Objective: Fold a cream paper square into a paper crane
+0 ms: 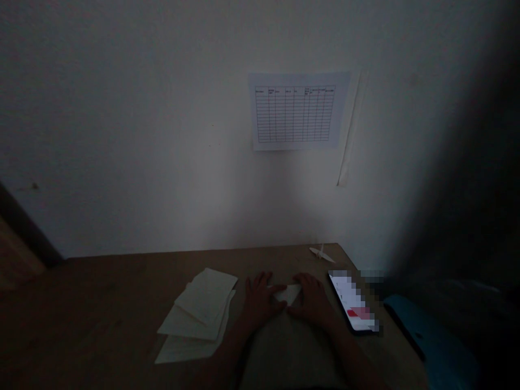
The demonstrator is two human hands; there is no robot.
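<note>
Forearms [349,344] stretch in from the near edge, and I follow them to the left hand [262,300] and right hand [311,300], thumbs and forefingers at either side of a small white paper [289,295] on the table [122,303]; whether they pinch it, I can't tell. Left of them, loosely stacked sheets [199,309]; right, a lit phone [349,303]; far right, a folded white piece [322,254]; beyond, a printed grid [298,114] on the wall [162,135].

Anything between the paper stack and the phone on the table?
Yes. Head view, left to right: left hand, small pale paper, right hand.
</note>
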